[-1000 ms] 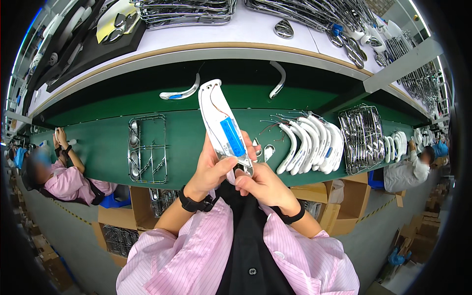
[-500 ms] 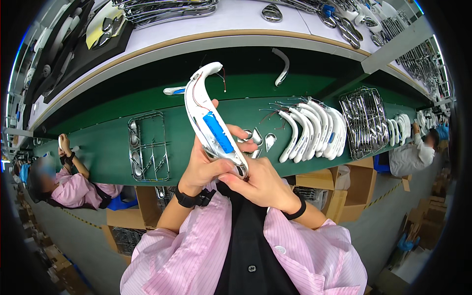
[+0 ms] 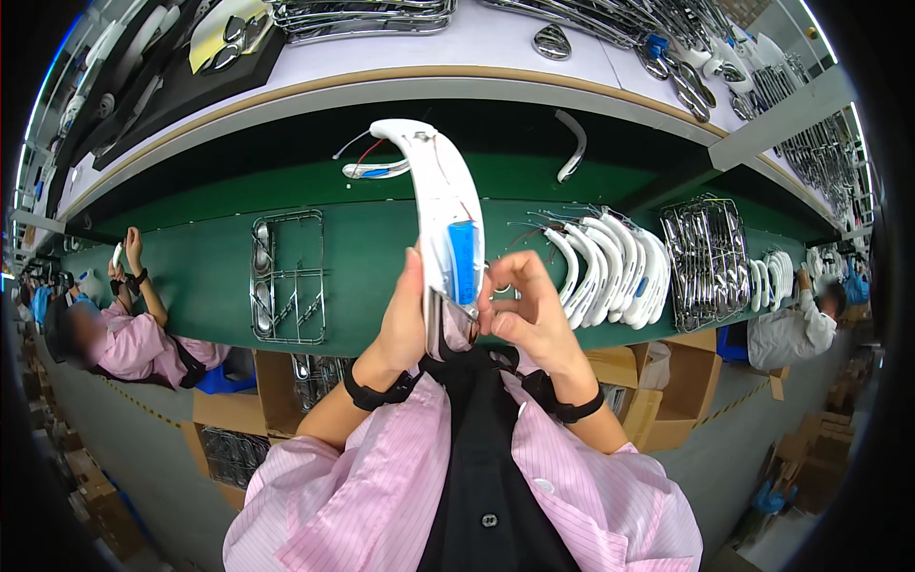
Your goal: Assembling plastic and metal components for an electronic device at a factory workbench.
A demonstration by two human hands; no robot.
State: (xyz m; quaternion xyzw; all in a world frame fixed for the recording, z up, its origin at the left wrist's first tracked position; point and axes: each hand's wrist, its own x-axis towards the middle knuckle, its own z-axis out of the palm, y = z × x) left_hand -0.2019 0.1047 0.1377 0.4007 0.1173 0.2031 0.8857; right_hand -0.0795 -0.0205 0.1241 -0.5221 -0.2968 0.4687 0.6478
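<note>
Upright in front of me is a white curved handle-shaped housing (image 3: 440,186) with a blue wrapped cell (image 3: 462,262) set in its lower half. Thin red and white wires come out at its hooked top, and its lower end looks silvery. My left hand (image 3: 404,319) is closed around its lower left side. The curled fingers of my right hand (image 3: 529,310) pinch at its lower right edge, beside the cell; whether a small part lies between these fingertips cannot be made out. Behind this hand, the small chrome pieces on the green bench are mostly hidden.
On the right stand a row of similar white housings (image 3: 610,272) and a wire rack of chrome parts (image 3: 707,257). A wire rack (image 3: 288,276) stands left. Another housing (image 3: 376,172) lies behind mine. A shelf (image 3: 400,84) overhangs the bench. Co-workers sit at both sides.
The housing has turned more upright and moved slightly right. My right hand has shifted from its bottom end to its right edge, fingers now curled. At left, a co-worker's hand has risen.
</note>
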